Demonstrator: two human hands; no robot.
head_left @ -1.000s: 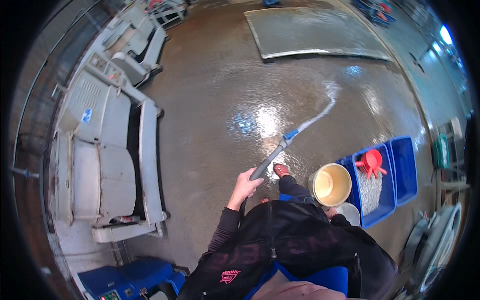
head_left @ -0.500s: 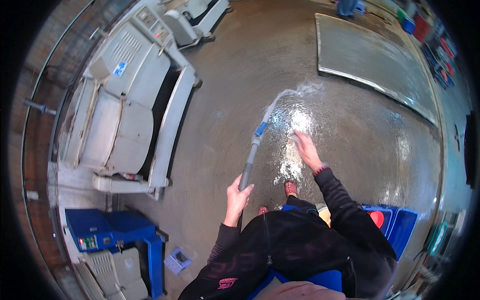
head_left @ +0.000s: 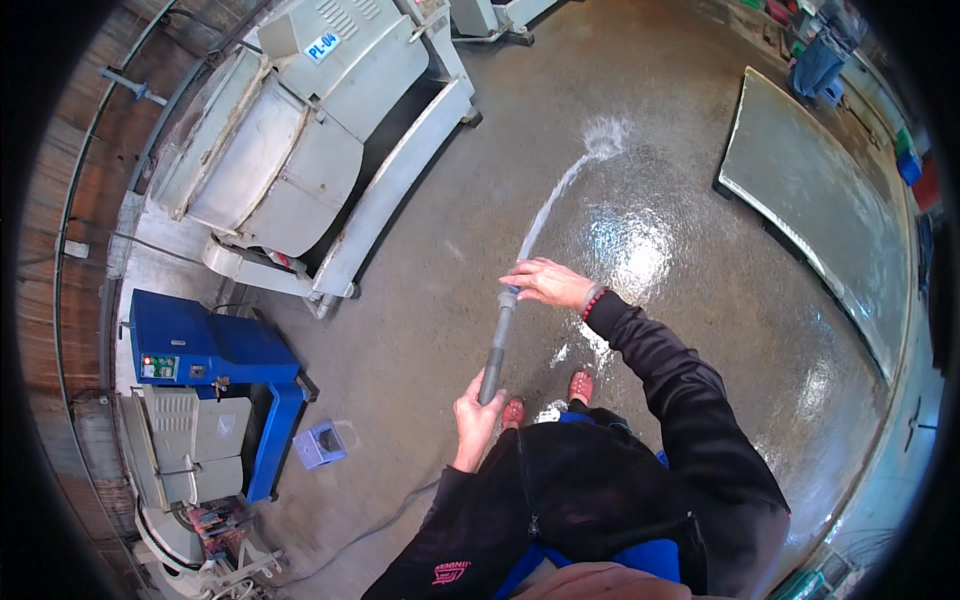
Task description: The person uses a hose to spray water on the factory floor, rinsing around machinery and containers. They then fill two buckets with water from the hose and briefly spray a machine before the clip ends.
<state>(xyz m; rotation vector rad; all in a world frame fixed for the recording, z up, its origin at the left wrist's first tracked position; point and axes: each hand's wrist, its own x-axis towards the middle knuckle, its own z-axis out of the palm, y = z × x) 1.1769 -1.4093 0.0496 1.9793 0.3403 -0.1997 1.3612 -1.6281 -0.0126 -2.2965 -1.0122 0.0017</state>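
A grey spray pipe slants forward from my body over the wet floor. My left hand is wrapped round its near, darker part. At the far end, the fingers of my right hand close over the nozzle and hide its blue tip. A stream of water shoots out past these fingers and splashes on the floor ahead. My feet, in reddish sandals, stand just below the pipe.
Large grey machines line the left side, with a blue machine nearer. A small purple stool and a thin hose are on the floor. A low platform is at right. Another person's legs show far right.
My right hand has moved left onto the nozzle, where before it hung free in the air. My left hand keeps its hold. The view has shifted, and the splash lands farther ahead.
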